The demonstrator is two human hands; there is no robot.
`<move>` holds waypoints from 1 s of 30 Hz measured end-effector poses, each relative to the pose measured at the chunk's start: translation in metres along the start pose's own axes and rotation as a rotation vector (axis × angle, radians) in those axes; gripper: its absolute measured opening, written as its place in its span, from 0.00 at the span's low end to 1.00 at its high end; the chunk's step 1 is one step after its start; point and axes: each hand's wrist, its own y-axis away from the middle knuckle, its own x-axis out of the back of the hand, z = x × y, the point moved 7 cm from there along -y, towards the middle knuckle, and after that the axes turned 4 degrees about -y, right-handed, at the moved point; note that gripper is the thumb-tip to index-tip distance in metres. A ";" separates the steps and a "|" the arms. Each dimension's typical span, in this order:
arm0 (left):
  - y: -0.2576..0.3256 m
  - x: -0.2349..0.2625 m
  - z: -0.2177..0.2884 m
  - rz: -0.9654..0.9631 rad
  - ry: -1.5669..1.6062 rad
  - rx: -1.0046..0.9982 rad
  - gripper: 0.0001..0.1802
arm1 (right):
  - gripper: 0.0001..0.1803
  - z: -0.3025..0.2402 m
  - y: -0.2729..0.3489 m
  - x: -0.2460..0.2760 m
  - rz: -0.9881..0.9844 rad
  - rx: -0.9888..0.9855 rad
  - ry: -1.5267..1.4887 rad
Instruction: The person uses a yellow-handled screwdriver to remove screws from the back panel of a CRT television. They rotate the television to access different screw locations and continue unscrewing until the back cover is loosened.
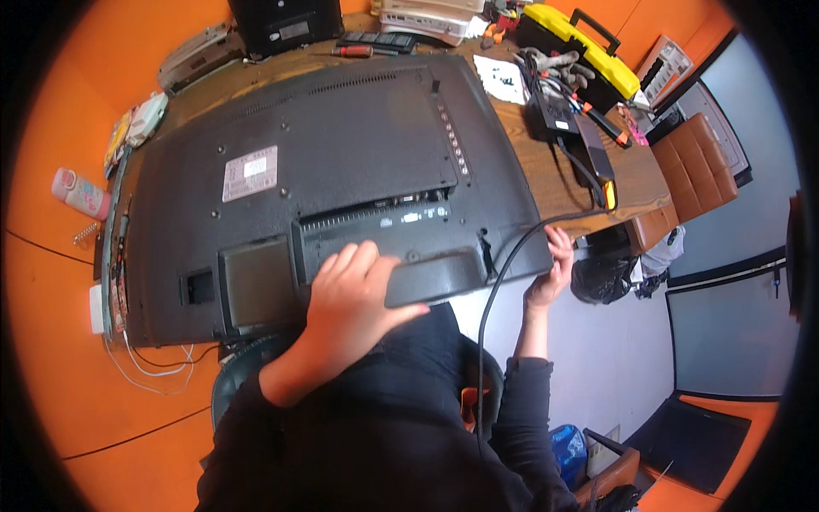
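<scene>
A large black flat-screen television (pixel 358 162) lies with its back up, its near edge towards my body. My left hand (pixel 354 286) grips that near edge, fingers bent over the back panel and thumb stretched along the rim. At the near right corner, my right hand (pixel 553 269) holds the television's side edge with raised fingers; part of its grip is hidden behind the corner. A black cable (pixel 499 294) runs across the corner between my hands and down over my lap. The panel carries a pale label (pixel 252 173), screws and a recessed row of ports.
The television covers much of a wooden table (pixel 627 183). A black power adapter (pixel 550 115), orange-handled pliers (pixel 604 125), gloves (pixel 559 66) and a yellow-black toolbox (pixel 589 51) stand at right. A screwdriver (pixel 352 52) lies behind. A pink bottle (pixel 81 193) is left; a brown chair (pixel 695 166) is right.
</scene>
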 end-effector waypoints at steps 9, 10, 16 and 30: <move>-0.001 -0.001 0.000 -0.030 0.034 -0.039 0.25 | 0.24 0.002 0.002 0.000 0.019 -0.039 -0.027; 0.000 0.000 0.000 -0.026 0.032 -0.038 0.26 | 0.24 0.001 0.002 0.000 0.017 -0.025 -0.018; -0.001 -0.002 0.001 -0.059 0.004 -0.014 0.27 | 0.24 0.000 0.002 0.000 0.050 -0.043 -0.007; -0.003 -0.006 0.000 -0.106 -0.046 0.029 0.28 | 0.19 0.003 0.009 0.000 0.098 -0.011 -0.025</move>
